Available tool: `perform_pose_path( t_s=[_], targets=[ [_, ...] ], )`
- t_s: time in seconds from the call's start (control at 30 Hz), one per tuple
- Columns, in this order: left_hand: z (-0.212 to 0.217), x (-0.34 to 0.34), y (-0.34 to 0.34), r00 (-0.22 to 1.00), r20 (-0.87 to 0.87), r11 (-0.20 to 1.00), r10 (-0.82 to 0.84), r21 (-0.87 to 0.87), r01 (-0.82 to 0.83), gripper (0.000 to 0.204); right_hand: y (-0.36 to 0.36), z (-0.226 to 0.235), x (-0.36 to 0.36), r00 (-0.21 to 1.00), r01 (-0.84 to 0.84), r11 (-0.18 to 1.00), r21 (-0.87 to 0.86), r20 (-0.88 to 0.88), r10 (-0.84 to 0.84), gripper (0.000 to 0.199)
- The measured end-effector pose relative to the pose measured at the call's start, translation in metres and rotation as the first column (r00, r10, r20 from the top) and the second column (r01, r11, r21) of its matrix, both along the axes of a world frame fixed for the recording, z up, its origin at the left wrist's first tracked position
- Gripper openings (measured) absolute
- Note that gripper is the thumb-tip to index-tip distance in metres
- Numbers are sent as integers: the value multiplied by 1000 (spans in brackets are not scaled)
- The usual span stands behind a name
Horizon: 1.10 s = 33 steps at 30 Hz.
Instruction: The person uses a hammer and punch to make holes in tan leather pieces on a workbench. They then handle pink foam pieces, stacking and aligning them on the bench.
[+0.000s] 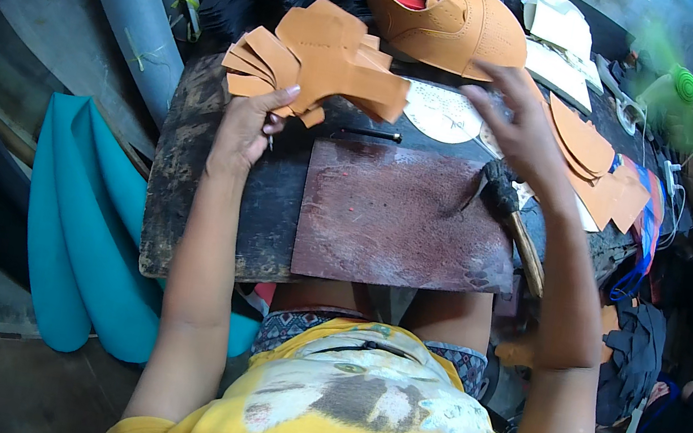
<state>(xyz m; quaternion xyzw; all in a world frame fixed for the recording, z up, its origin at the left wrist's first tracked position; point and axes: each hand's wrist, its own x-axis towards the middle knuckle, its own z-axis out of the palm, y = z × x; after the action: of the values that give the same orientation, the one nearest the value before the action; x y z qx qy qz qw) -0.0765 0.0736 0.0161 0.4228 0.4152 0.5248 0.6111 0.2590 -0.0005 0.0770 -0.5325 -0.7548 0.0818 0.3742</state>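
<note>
The left hand [244, 130] pinches a fanned stack of tan leather pieces [321, 63] from below, thumb and fingers closed on its lower edge, so the stack spreads up and to the right of the fingertips, lifted above the dark workboard [178, 190]. The right hand [519, 126] hovers with fingers spread wide and holding nothing; its fingertips reach toward the tan shoe upper [441, 18], which lies just beyond them at the far edge of the board, its red lining showing at the opening. Just below the fingers of the right hand, and between the two hands, sits a pale round perforated pattern piece [443, 112]. A thin dark tool [369, 134] lies flat just right of the left fingers. Nearer the person than both hands lies a reddish-brown cutting slab [400, 220]. A hammer [510, 215] rests under the right wrist, head toward the slab. More tan cut pieces [595, 161] lie stacked right of the right hand.
</note>
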Motion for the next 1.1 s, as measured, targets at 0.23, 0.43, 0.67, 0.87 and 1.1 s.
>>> perform_pose_path(
  t_s=[0.23,0.43,0.67,0.87,1.1],
  targets=[
    [-2,43,-78,995,-4,988,-102,-114,100,20,-36,-27,-73,996,16,885,-465,-65,-53,53],
    [-3,43,-96,983,-129,973,-135,-203,107,20,-61,-54,-77,991,19,909,-415,-113,-72,39],
    [6,20,-82,914,-376,988,-154,-53,145,31,-72,-30,-42,840,22,963,-268,-518,-163,29],
    [11,-5,-50,909,-404,994,-105,-26,103,39,-97,-24,5,810,-57,918,-392,-556,-187,24],
    [9,1,-15,809,-588,953,15,253,165,26,-103,-41,-5,918,302,869,-391,-125,-376,27]
  ],
)
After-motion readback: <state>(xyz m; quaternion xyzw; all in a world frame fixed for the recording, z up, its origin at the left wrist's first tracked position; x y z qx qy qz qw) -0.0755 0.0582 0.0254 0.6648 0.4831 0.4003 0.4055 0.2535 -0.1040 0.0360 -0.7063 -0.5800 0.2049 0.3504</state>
